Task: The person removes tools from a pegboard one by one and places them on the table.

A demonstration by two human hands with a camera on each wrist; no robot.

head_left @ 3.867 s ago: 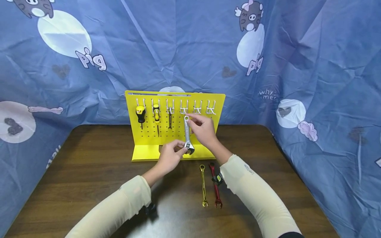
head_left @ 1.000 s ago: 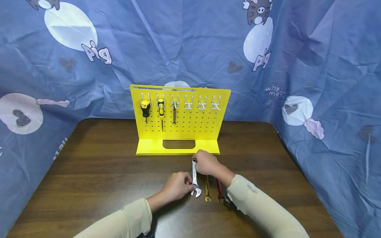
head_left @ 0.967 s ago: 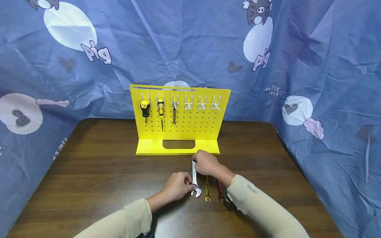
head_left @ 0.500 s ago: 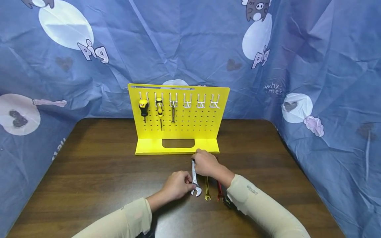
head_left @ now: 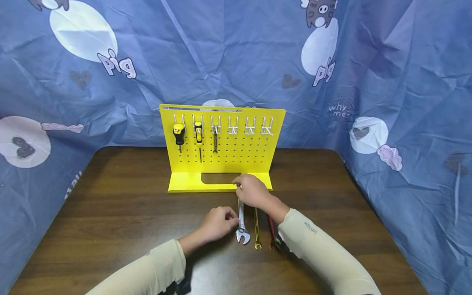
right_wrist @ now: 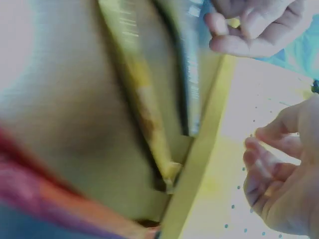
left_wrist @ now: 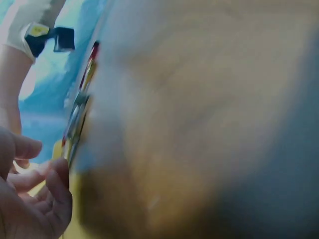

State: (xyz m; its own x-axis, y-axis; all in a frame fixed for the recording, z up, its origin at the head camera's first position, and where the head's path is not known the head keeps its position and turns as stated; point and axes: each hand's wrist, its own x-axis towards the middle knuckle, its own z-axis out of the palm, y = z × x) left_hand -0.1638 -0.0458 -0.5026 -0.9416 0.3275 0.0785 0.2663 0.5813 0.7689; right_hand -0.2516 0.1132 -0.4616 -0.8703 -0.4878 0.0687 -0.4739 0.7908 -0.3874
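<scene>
A silver adjustable wrench (head_left: 242, 233) lies on the table, its jaw end toward me. Just left of it is my left hand (head_left: 217, 223), fingers loosely bent and holding nothing; the left wrist view shows those fingers (left_wrist: 60, 184) bare. My right hand (head_left: 252, 191) hovers over the wrench's far end and hides it in the head view. In the right wrist view a gap separates this hand (right_wrist: 284, 174) from the tools. To the right, side by side, lie a gold combination wrench (head_left: 257, 235) and a red wrench (head_left: 272, 231), both partly covered by the right arm.
Behind the hands stands a yellow pegboard (head_left: 254, 159) with a row of metal hooks (head_left: 250, 128). Two yellow-and-black screwdrivers (head_left: 179, 133) and a small dark wrench (head_left: 215, 141) hang on its left half. A blue printed cloth (head_left: 221, 53) closes off the table's back and sides.
The adjustable wrench, earlier held up before the pegboard by both hands, came down to the table beside the others. Since half a second ago both hands released it; the right rose toward the board.
</scene>
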